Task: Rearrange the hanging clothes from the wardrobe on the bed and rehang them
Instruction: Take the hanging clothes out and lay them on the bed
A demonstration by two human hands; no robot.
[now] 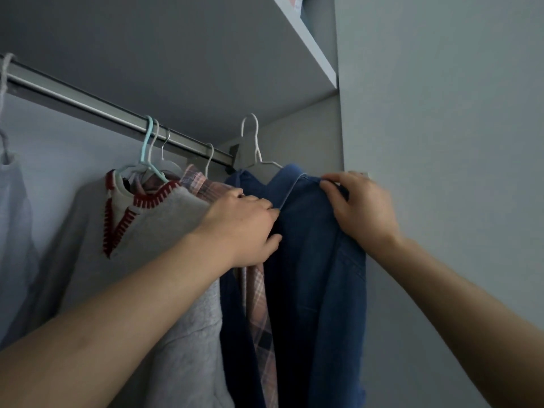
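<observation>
A blue denim shirt sits on a white wire hanger whose hook is off the metal rail and points up to the right of the rail's end. My left hand grips the shirt's front edge near the collar. My right hand pinches the shirt's right shoulder. On the rail hang a pink plaid shirt and a grey sweater with red stitching on a teal hanger.
A pale grey garment hangs at the far left. The wardrobe's side wall stands close on the right. A shelf runs overhead with folded fabric on it.
</observation>
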